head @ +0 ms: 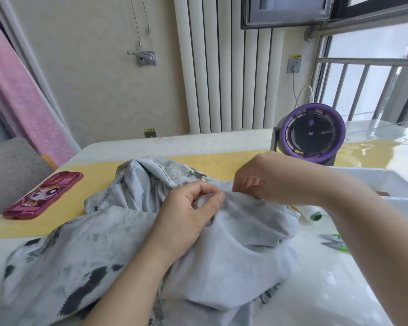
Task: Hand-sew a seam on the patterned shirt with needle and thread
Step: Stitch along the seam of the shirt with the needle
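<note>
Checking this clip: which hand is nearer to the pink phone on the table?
Left. The left hand pinches the shirt to the right of the phone, across a stretch of yellow mat. The right hand sits farther right, beyond the left hand.

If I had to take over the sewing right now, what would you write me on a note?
Left hand pinches a fold of the shirt between thumb and forefinger.
Right hand is curled beside that fold; needle too small to see, so its grip is unclear.
Thread spool and snips lie right of the shirt.
Stitches done: cannot tell. Probably left: sew along the pinched fold, knot, cut.
</note>
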The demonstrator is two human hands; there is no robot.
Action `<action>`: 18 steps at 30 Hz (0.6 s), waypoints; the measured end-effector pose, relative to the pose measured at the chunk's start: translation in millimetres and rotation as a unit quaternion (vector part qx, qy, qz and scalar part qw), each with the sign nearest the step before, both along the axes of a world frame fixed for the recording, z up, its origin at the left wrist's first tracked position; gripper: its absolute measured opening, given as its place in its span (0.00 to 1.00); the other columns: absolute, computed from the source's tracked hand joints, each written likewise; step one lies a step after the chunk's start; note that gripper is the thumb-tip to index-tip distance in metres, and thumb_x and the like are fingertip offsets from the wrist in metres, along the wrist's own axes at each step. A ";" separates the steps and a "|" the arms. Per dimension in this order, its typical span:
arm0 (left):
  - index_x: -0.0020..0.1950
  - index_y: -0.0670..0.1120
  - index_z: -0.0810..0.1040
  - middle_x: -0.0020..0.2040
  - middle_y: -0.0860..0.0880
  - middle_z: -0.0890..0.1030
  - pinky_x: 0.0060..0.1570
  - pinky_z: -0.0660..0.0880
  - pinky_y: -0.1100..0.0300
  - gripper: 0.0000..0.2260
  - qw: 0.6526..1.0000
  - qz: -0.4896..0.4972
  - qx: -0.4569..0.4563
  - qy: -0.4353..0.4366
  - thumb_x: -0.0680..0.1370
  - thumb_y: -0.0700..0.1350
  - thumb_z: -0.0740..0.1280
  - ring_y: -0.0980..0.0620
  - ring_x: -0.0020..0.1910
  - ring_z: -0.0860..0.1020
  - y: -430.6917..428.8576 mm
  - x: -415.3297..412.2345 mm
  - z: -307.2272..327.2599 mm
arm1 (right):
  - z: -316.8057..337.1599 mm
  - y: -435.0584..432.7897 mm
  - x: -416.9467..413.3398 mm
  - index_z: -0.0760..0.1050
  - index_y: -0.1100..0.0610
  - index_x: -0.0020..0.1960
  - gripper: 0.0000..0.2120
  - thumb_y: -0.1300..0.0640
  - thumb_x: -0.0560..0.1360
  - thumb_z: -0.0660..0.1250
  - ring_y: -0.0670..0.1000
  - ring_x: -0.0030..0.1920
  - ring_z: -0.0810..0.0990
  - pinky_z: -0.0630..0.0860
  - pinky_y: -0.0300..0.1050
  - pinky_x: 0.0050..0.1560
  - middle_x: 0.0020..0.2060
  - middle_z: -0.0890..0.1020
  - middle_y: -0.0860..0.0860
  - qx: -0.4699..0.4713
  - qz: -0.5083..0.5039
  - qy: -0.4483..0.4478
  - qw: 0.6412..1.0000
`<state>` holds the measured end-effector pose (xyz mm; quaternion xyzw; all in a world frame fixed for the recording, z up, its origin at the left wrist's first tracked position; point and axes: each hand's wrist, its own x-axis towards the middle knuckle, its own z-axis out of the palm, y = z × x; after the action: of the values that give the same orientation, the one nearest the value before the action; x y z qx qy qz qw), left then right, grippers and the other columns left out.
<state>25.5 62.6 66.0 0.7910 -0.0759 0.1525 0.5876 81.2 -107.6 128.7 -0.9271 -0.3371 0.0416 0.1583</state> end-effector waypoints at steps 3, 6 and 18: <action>0.40 0.46 0.80 0.29 0.48 0.74 0.30 0.67 0.72 0.04 1.000 -0.009 -0.003 0.005 0.75 0.40 0.69 0.62 0.23 0.69 1.2 1.8 0.1 | -0.7 -1.1 1.3 0.80 0.46 0.45 0.17 0.66 0.74 0.60 0.40 0.42 0.81 0.77 0.36 0.45 0.41 0.82 0.40 0.005 0.002 0.001 1.000; 0.40 0.47 0.80 0.27 0.51 0.73 0.30 0.66 0.72 0.05 1.000 -0.018 0.004 0.014 0.75 0.41 0.68 0.62 0.24 0.68 2.4 2.8 -0.5 | -1.9 -1.8 2.8 0.80 0.46 0.46 0.18 0.67 0.74 0.60 0.39 0.42 0.80 0.77 0.33 0.44 0.41 0.82 0.40 0.008 0.008 0.003 1.000; 0.41 0.47 0.80 0.25 0.56 0.73 0.30 0.66 0.72 0.04 0.999 -0.046 -0.001 0.027 0.76 0.41 0.67 0.62 0.24 0.69 5.2 5.7 -1.5 | -2.6 -2.1 3.8 0.80 0.47 0.43 0.17 0.68 0.73 0.62 0.39 0.41 0.81 0.78 0.35 0.45 0.41 0.84 0.42 0.042 0.011 0.017 0.999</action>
<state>31.2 67.8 64.6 0.7901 -0.0959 0.1038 0.5965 85.0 -109.7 126.1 -0.9150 -0.3461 0.0451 0.2021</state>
